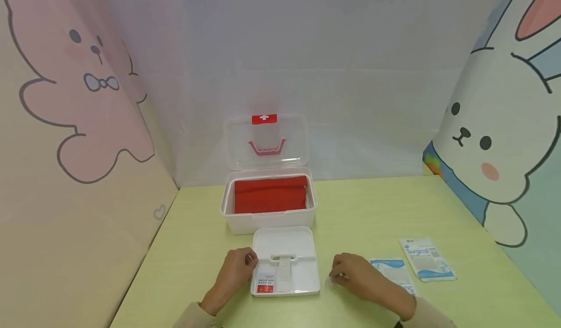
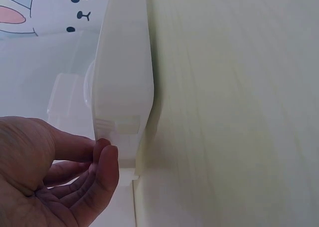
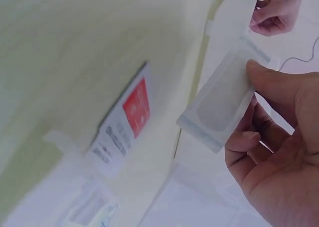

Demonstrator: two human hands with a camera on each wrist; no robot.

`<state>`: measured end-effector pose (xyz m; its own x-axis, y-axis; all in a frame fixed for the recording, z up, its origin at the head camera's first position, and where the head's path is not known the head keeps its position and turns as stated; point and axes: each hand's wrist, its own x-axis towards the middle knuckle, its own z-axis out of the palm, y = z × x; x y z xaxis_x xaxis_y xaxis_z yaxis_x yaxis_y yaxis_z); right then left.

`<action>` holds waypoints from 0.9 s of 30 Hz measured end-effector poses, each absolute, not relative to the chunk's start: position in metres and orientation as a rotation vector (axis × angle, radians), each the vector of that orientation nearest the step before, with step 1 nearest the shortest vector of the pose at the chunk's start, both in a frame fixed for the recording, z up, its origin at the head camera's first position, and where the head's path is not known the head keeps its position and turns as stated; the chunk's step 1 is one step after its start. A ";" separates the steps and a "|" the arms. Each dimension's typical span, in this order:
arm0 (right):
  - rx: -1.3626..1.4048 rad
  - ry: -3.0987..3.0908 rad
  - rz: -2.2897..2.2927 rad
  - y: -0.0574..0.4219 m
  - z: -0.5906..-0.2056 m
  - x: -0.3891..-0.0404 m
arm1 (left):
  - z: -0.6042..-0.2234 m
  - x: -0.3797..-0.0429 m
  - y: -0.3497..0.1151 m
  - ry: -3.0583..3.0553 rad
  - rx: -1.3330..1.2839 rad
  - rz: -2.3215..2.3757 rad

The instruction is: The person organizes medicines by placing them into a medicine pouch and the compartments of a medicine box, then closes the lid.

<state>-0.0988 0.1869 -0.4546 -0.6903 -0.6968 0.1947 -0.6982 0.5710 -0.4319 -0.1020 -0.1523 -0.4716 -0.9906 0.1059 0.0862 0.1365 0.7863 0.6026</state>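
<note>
A shallow white tray (image 1: 285, 240) with a moulded handle lies on the table. My left hand (image 1: 238, 268) is at its left edge, thumb and index finger (image 2: 108, 159) pinching the rim in the left wrist view. Inside the tray sit a red-and-white packet (image 1: 265, 283) and a narrow white strip packet (image 1: 284, 273). To the right of the tray, my right hand (image 1: 356, 275) holds a small flat translucent wrapped packet (image 3: 222, 97) between thumb and fingers. Its contents are a pale pad shape. Beyond this packet, the right wrist view has a blurred red-and-white card (image 3: 124, 119).
Behind the tray stands an open white first-aid box (image 1: 263, 221) with a red cloth-like item (image 1: 270, 196) inside. Its clear lid (image 1: 236, 145) leans back. Two packets marked Surgical, one flat (image 1: 427, 260) and one partly covered (image 1: 392, 269), lie at right. Printed bunny walls flank the table.
</note>
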 end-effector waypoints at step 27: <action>0.842 -2.721 1.229 0.182 -0.396 -0.120 | -0.471 -0.104 -0.153 -2.942 -0.183 -0.976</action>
